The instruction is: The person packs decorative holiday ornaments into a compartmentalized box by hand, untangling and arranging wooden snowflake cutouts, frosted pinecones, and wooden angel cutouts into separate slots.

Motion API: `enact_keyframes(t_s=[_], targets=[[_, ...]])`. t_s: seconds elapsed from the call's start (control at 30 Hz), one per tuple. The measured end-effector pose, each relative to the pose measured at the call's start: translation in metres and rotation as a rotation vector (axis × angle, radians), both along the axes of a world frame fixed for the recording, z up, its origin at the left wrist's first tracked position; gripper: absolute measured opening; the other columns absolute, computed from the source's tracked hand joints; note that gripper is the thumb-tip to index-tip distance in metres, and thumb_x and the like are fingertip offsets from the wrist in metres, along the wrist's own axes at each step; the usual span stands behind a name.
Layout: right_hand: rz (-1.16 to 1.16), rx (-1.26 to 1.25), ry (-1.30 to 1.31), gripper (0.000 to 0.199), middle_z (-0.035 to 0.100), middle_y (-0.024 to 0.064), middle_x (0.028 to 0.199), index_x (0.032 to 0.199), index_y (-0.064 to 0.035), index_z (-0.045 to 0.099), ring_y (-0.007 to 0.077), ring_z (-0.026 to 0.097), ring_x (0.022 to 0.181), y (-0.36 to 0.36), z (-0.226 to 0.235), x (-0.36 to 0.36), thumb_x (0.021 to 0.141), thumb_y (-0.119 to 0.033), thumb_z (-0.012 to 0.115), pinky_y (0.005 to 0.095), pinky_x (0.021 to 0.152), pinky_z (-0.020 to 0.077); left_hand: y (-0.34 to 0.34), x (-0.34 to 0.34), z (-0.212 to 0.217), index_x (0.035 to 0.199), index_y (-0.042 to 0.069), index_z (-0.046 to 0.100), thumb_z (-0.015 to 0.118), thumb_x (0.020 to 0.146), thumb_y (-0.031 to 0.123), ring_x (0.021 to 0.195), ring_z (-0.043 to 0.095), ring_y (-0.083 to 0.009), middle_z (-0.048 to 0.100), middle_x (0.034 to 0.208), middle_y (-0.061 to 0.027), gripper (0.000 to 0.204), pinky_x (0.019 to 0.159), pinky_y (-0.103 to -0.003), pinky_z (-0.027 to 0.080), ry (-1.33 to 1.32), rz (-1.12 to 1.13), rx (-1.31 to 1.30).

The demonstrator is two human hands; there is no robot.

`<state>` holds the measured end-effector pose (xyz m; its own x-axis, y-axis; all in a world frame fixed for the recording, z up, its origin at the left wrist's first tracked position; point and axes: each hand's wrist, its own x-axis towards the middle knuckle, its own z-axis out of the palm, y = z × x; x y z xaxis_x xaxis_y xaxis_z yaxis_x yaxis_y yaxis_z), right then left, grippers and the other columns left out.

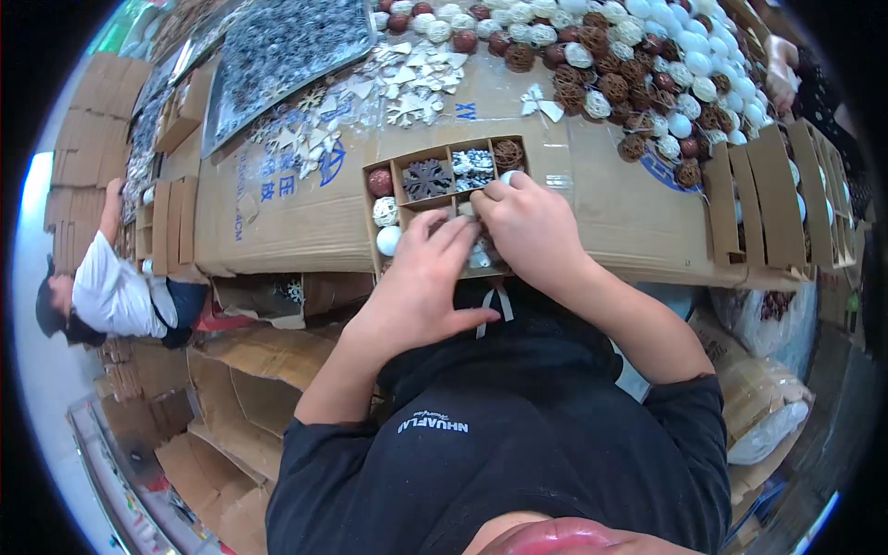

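A brown cardboard tray (404, 165) with several compartments lies on the cardboard-covered table in front of me. It holds a dark snowflake ornament (426, 178), a wicker ball (507, 153), a red ball (380, 181) and white balls (388, 240). My left hand (421, 282) lies flat over the tray's near compartments, fingers apart. My right hand (529, 227) is curled over the tray's right side, holding a white ball (510, 176) at its fingertips.
A heap of brown wicker, white and red balls (638, 65) covers the far right of the table. Pale wooden star and angel cut-outs (407, 79) lie at the back middle. Folded tray blanks (768, 199) stand at right. Another person (116, 291) bends at left among stacked cartons (231, 370).
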<state>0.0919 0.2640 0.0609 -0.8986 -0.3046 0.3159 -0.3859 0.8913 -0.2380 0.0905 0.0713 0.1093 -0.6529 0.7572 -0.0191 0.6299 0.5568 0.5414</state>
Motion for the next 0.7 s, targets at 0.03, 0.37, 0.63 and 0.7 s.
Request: enact_keyframes(t_s=[0.03, 0.37, 0.63, 0.7], targets=[[0.019, 0.014, 0.009, 0.009, 0.067, 0.0033, 0.083, 0.081, -0.0082, 0.07, 0.0228, 0.067, 0.087, -0.002, 0.002, -0.002, 0.077, -0.015, 0.066, 0.0349, 0.07, 0.0576, -0.002, 0.002, -0.001, 0.138, -0.008, 0.05, 0.089, 0.07, 0.037, 0.138, 0.038, -0.0437, 0.049, 0.144, -0.022, 0.091, 0.118, -0.05, 0.032, 0.053, -0.023, -0.055], [0.073, 0.098, 0.07, 0.012, 0.059, 0.0089, 0.096, 0.073, -0.0032, 0.07, 0.0251, 0.058, 0.096, 0.006, 0.008, -0.008, 0.072, -0.015, 0.066, 0.0367, 0.074, 0.0517, 0.009, 0.022, -0.017, 0.145, -0.01, 0.043, 0.081, 0.077, 0.043, 0.136, 0.038, -0.0462, 0.047, 0.146, -0.0258, 0.094, 0.114, -0.055, 0.031, 0.162, 0.001, -0.167], [0.153, 0.145, 0.243, 0.013, 0.059, 0.009, 0.097, 0.074, -0.0053, 0.065, 0.0252, 0.058, 0.093, 0.005, 0.001, -0.009, 0.071, -0.017, 0.069, 0.0358, 0.072, 0.0497, 0.024, 0.04, -0.035, 0.124, -0.009, 0.058, 0.077, 0.081, 0.041, 0.13, 0.042, -0.0501, 0.054, 0.134, -0.0284, 0.069, 0.111, -0.058, 0.031, 0.235, 0.013, -0.247], [0.163, -0.02, 0.142, 0.015, 0.058, 0.009, 0.098, 0.074, -0.0067, 0.064, 0.0256, 0.058, 0.095, 0.012, 0.004, -0.009, 0.073, -0.019, 0.073, 0.036, 0.075, 0.0512, 0.026, 0.036, -0.039, 0.125, -0.005, 0.059, 0.076, 0.083, 0.037, 0.131, 0.041, -0.047, 0.055, 0.132, -0.026, 0.062, 0.112, -0.057, 0.03, 0.248, 0.02, -0.261]])
